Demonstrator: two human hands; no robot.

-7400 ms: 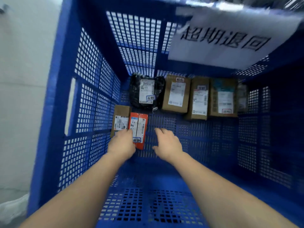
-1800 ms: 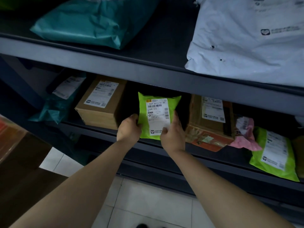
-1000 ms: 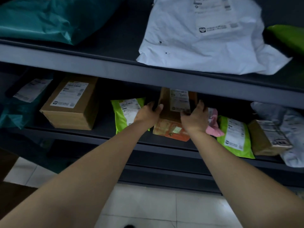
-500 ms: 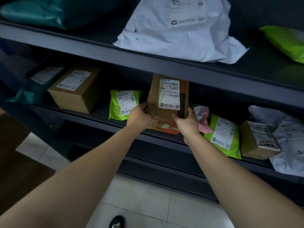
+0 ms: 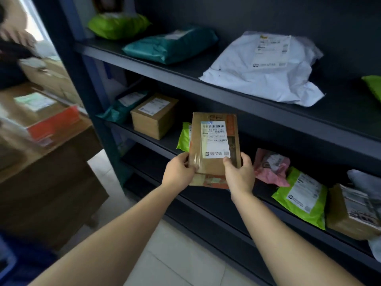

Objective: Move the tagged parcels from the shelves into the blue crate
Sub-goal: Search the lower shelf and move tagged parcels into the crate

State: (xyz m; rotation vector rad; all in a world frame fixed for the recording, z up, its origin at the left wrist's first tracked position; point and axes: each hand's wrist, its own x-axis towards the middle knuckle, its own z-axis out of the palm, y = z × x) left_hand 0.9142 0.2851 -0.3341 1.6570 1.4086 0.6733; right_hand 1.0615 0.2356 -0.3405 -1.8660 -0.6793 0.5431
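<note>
Head view
Box (image 5: 214, 145): flat brown cardboard, rectangular, held upright; white printed label on its face, glossy clear tape down its left side.
Left hand (image 5: 179, 171): fingers curled round the box's lower left edge, thumb on the front.
Right hand (image 5: 239, 175): grips the lower right edge, thumb on the label's corner.
Position: box rises above both hands, in front of the middle shelf (image 5: 206, 198).
Nearby: crinkled pink bag (image 5: 270, 167) just right; square carton (image 5: 153, 115) to the left.
Upper shelf (image 5: 185, 79): crumpled white mailer (image 5: 263, 69), smooth teal mailer (image 5: 171, 45).
</note>
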